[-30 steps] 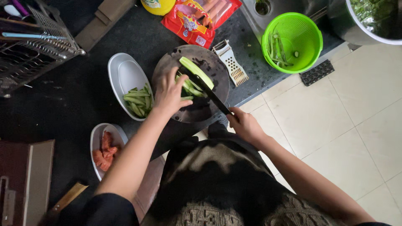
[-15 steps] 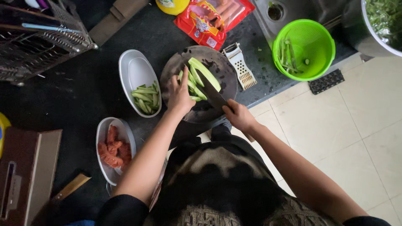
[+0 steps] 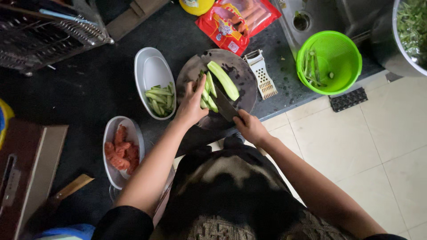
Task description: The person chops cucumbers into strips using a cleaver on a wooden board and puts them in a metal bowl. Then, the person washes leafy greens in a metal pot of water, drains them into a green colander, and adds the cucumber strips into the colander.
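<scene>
The left hand (image 3: pixel 190 106) lies flat on some green cucumber sticks (image 3: pixel 207 94) on the round dark board (image 3: pixel 240 71). Its fingers (image 3: pixel 199 86) are spread and press down on the sticks; they do not curl around them. The right hand (image 3: pixel 251 127) is closed tight on the handle of a knife (image 3: pixel 224 106). The dark blade points up and to the left, and its tip is right beside the sticks, next to the left hand. One long half cucumber (image 3: pixel 223 80) lies on the board just past the blade.

The board sits on a dark tabletop (image 3: pixel 89 84), near its edge. To the left of the board is a white oval dish (image 3: pixel 151 66) with cut green sticks in it. Nearer the person is another white dish (image 3: pixel 133 126) with red pieces in it. A small white grater (image 3: pixel 261 73) lies just right of the board. A red pack of sausages (image 3: pixel 238 20) is above the board. A bright green bowl (image 3: pixel 329 62) with a few green peels stands to the right, by the sink (image 3: pixel 311 18). A wire rack (image 3: pixel 49 31) is at the top left. The floor (image 3: pixel 364 146) has pale tiles.
</scene>
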